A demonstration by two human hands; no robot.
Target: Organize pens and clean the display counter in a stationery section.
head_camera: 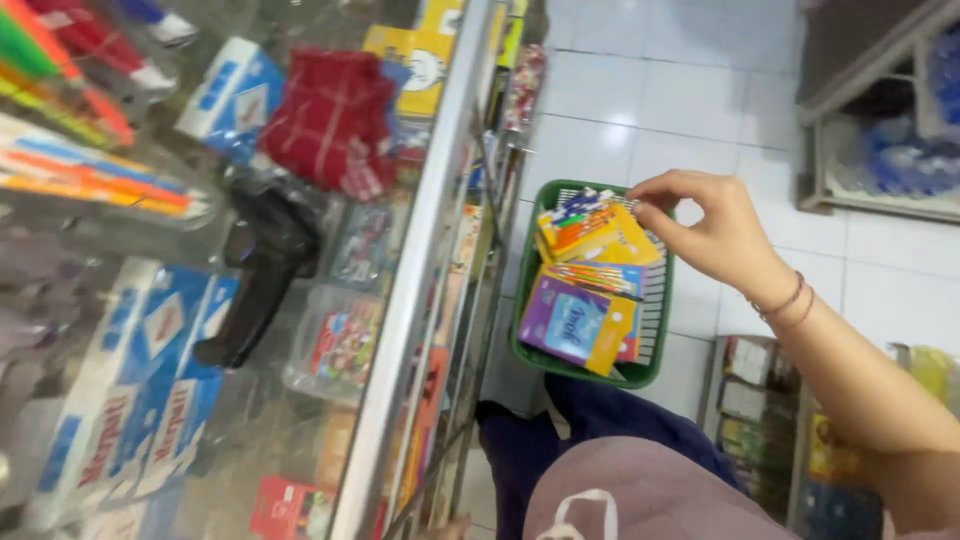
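Observation:
A green plastic basket (655,330) sits on the white tiled floor in front of me, filled with several flat colourful packs. My right hand (705,225) reaches down over its far right corner, fingers pinched at the edge of a yellow pack (605,238). A purple and yellow pack (578,325) lies at the basket's near end. Two thin bracelets circle my right wrist. My left hand is mostly out of view; only a fingertip-sized bit shows at the bottom edge, too little to judge.
A glass display counter with a metal edge (425,270) runs along the left, holding a black handheld device (262,270), blue and white boxes (150,380), a red cloth (335,120). Shelves of small goods stand at lower right (760,410) and upper right (880,150).

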